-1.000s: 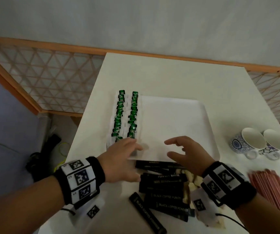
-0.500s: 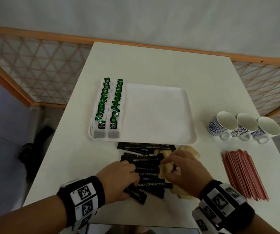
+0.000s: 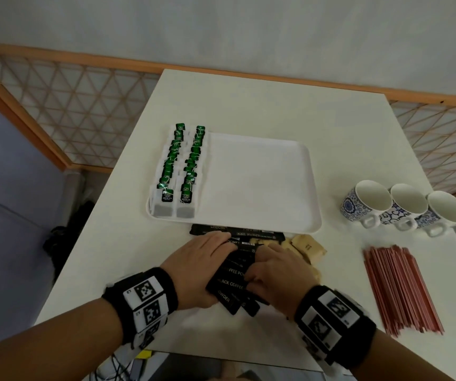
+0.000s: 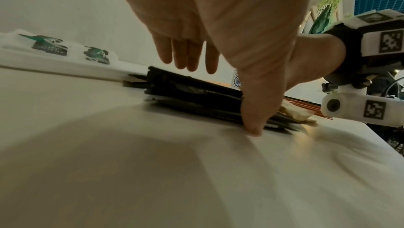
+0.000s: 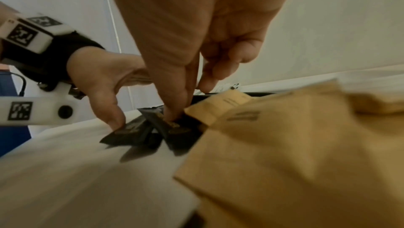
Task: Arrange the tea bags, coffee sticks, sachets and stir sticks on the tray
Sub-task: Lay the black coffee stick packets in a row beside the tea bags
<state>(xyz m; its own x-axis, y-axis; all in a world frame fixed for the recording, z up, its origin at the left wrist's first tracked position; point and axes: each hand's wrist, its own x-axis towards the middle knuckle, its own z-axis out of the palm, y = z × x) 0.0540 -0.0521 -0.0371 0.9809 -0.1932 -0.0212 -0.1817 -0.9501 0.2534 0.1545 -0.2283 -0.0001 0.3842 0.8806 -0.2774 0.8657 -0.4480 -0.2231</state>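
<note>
A loose pile of black coffee sticks (image 3: 232,283) lies on the table just in front of the white tray (image 3: 262,182). My left hand (image 3: 207,265) lies over the pile's left end with straight fingers, its thumb (image 4: 251,128) pressed against the near sticks (image 4: 192,97). My right hand (image 3: 270,268) curls over the right end, thumb and fingers pinching sticks (image 5: 131,128). Two rows of green tea bags (image 3: 178,171) fill the tray's left side. Brown sachets (image 3: 308,247) lie right of the pile, partly under my right hand. Red stir sticks (image 3: 400,287) lie at the right.
Three blue-patterned cups (image 3: 402,207) stand in a row right of the tray. The table's front edge runs just below my wrists. A wooden lattice screen (image 3: 70,111) borders the table at the left and back. The tray's middle and right are bare.
Both hands drew back from the tray's front edge to the coffee stick pile. They have since closed in towards each other, bunching the sticks between them.
</note>
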